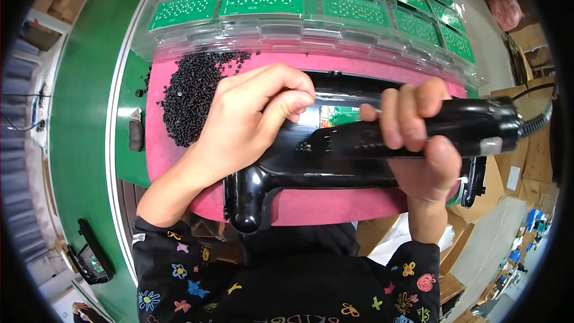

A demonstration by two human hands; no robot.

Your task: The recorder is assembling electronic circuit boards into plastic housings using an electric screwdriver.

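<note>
A glossy black plastic housing [335, 180] lies across the pink mat in front of me, with a green circuit board [342, 116] partly showing inside it. My right hand [418, 125] is wrapped round a black corded electric screwdriver [472, 125], held slanting over the housing with its cord leaving to the right. The tool's narrow end points left, and its tip is hard to make out against the black plastic. Over the housing's left part, my left hand [251, 110] is closed, thumb against curled fingers. Whatever it may pinch is hidden.
A heap of small black screw-like pieces [188, 98] covers the left of the pink mat [323, 206]. Clear plastic trays [263, 29] of green circuit boards [263, 0] stand along the back. A dark lump [136, 131] lies left of the mat. Cardboard boxes [487, 185] stand at right.
</note>
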